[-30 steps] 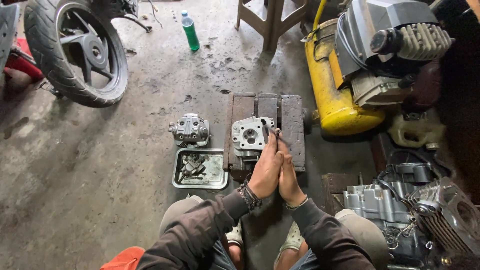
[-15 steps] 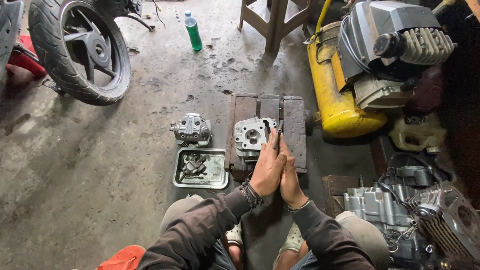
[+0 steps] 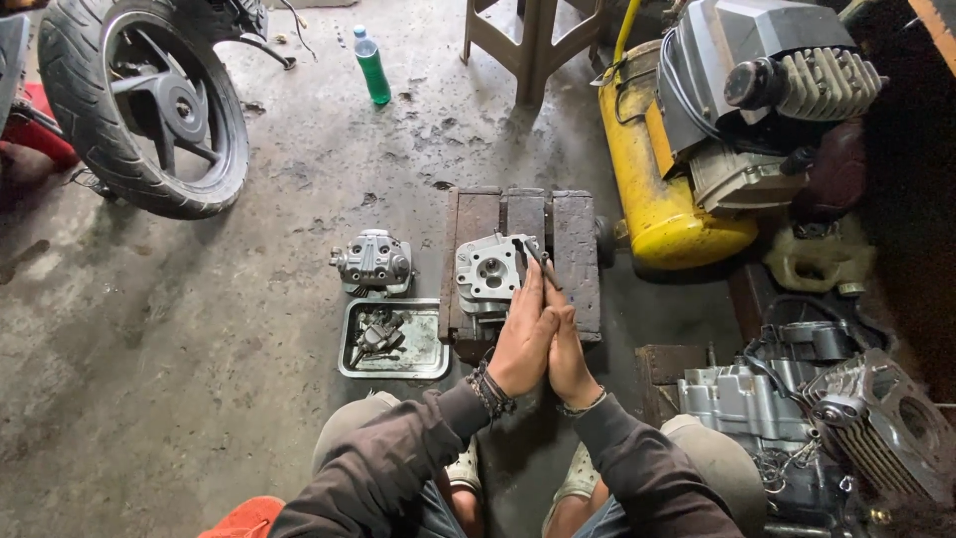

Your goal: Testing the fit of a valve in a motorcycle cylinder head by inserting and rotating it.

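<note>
My left hand (image 3: pixel 520 341) and my right hand (image 3: pixel 572 351) are pressed flat together, palm to palm, with a thin dark rod (image 3: pixel 535 255) held between them. The rod's far end pokes out past my fingertips and meets the right side of a grey metal cylinder head (image 3: pixel 488 269). The head rests on a dark wooden block (image 3: pixel 576 249) on the floor in front of my knees. Dark sleeves cover both forearms, and there are bead bracelets at the wrists.
Left of the block lie a metal tray (image 3: pixel 418 344) of small parts and a grey engine cover (image 3: pixel 373 261). A motorcycle wheel (image 3: pixel 149 110) and green bottle (image 3: pixel 373 66) are farther off. A yellow compressor tank (image 3: pixel 659 194), engine parts (image 3: pixel 797 408) and a stool (image 3: pixel 533 45) crowd the right.
My palms stay pressed on the rod and shift only slightly against each other. The view has drifted a little; nothing else has moved.
</note>
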